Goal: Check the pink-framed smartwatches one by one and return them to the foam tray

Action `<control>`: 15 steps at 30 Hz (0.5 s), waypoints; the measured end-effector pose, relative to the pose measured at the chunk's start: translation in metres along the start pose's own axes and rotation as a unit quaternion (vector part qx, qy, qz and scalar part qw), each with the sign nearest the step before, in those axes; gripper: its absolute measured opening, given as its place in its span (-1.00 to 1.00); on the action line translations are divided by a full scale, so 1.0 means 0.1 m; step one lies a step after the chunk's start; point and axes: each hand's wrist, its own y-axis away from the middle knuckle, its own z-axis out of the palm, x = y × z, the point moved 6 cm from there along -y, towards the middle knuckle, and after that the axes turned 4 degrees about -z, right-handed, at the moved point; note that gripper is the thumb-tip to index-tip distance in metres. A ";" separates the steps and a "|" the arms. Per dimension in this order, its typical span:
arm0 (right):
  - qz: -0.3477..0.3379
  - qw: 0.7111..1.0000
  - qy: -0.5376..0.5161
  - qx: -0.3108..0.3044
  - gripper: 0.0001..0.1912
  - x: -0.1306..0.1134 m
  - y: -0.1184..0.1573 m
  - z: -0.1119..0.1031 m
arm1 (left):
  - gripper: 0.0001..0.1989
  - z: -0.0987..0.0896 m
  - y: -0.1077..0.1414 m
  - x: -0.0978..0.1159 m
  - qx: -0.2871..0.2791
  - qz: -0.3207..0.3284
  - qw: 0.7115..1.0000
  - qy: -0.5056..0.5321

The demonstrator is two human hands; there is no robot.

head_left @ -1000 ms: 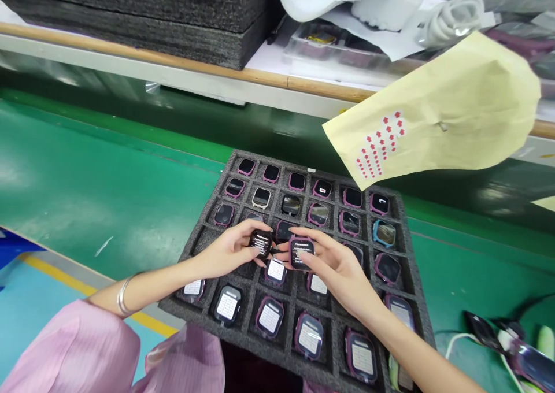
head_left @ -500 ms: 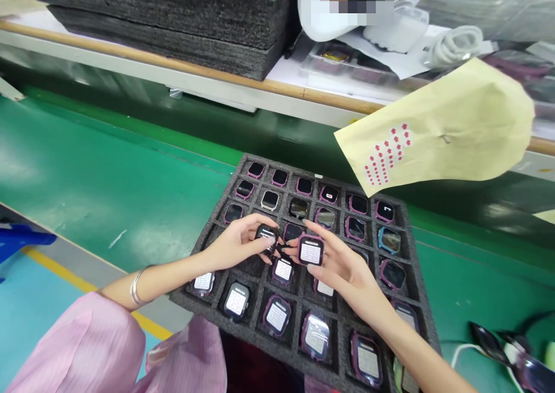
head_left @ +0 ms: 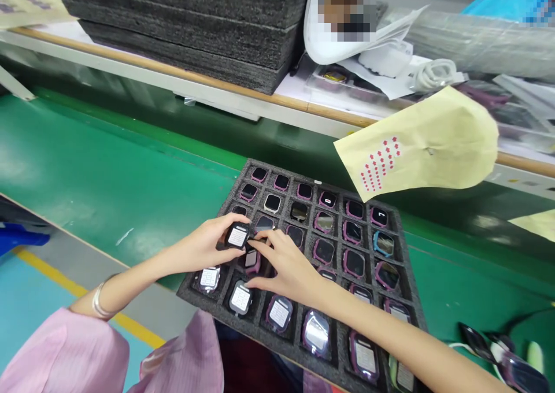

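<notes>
A black smartwatch (head_left: 237, 235) with a lit white screen is pinched in my left hand (head_left: 217, 244), just above the tray's left side. Fingers apart, my right hand (head_left: 288, 266) reaches across the foam tray (head_left: 184, 289). Between its thumb and forefinger, a purple-rimmed watch (head_left: 252, 260) lies in a compartment, partly covered by the fingers. Below the thumb sits a grey watch (head_left: 240, 298) with a white screen. The other compartments hold many more watches, mostly purple-rimmed, one of them blue (head_left: 384, 243). My right forearm hides part of the tray.
Behind the tray runs a shelf edge (head_left: 307, 108) with a stack of black foam (head_left: 186, 29) on it. A yellow paper with red arrow stickers (head_left: 433, 144) hangs over the far right side. Dark cables and a device (head_left: 524, 370) lie at the lower right.
My right hand has moved left and no longer holds the purple watch. My left hand has shifted left, with the black watch's screen now turned upward. The view has moved a little.
</notes>
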 end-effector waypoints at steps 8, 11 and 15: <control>0.082 0.991 0.094 0.058 -0.85 0.42 -0.18 -0.15 | -0.57 -0.14 -0.03 -0.11 -0.026 0.064 0.952 -0.299; 0.114 0.988 0.067 0.085 -0.80 0.49 -0.24 -0.09 | -0.60 -0.21 -0.17 -0.08 0.055 0.044 0.939 -0.337; 0.125 0.986 -0.015 0.113 -0.86 0.49 -0.29 -0.03 | -0.72 -0.17 -0.41 -0.18 0.140 -0.003 0.936 -0.323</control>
